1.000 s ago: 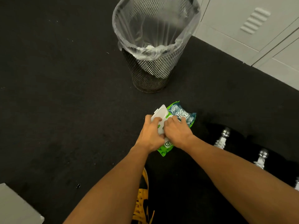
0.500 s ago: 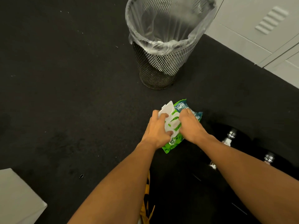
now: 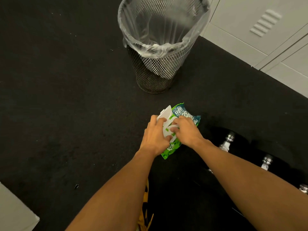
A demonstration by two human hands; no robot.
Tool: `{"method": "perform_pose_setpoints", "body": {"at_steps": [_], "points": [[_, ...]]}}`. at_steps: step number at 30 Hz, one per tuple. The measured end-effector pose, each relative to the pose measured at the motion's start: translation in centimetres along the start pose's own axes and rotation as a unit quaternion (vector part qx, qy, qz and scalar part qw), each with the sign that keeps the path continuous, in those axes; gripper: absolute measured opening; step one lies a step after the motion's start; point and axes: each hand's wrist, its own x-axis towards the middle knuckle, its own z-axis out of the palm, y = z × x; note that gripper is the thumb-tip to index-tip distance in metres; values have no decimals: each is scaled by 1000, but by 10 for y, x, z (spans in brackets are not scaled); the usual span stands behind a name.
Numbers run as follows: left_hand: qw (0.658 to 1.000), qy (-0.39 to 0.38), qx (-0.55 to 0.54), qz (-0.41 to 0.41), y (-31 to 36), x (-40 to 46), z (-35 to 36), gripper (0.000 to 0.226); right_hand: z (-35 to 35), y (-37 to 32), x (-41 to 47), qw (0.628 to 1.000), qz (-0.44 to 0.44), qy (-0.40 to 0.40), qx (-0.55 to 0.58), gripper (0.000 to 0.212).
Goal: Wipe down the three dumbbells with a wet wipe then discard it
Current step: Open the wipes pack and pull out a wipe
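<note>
In the head view, a green wet wipe pack point(image 3: 181, 117) is seen lying on the black floor point(image 3: 66, 114), its white flip lid point(image 3: 165, 113) raised at the left end. The pack is held down by the left hand point(image 3: 155, 137), whose fingers are curled against the white lid frame. The right hand point(image 3: 186, 130) is laid over the middle of the pack, with its fingertips point(image 3: 174, 129) bent in at the opening; whether a wipe is pinched between them cannot be told, as no loose sheet is clearly shown.

Three dumbbells are partly seen on the floor to the right of the pack, their dark ends lost against the floor. Only chrome handles are made out: the nearest dumbbell point(image 3: 227, 141) just beyond the right wrist, the second dumbbell point(image 3: 266, 161) farther right, and the third dumbbell point(image 3: 304, 188) cut off by the frame edge.

A black mesh wastebasket point(image 3: 155, 70) lined with a clear plastic bag point(image 3: 163, 25) is stood upright behind the pack, well apart from it. Pale locker doors point(image 3: 266, 27) are seen at the upper right.
</note>
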Motion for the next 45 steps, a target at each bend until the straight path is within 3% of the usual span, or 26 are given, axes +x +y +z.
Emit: {"method": "perform_pose_setpoints", "body": {"at_steps": [3,6,12,20,30,36,45], "points": [[1000,7,15,8,3,-1,1,65,-6,-1,3,997,47,13,52,8],[999,-8,49,13,3,-5,2,65,-24,4,6,983,110,85,121,11],[998,13,44,35,5,-8,4,62,-59,19,11,981,91,72,156,7],[997,9,43,57,24,-15,5,71,-77,28,-21,882,150,52,444,7],[973,-77,215,29,32,-27,23,58,-81,32,-57,867,156,54,470,9],[961,-55,269,34,40,-39,36,55,-95,43,-75,858,157,69,485,9],[966,56,252,15,50,-25,2,53,-105,73,-104,835,177,75,516,12]]}}
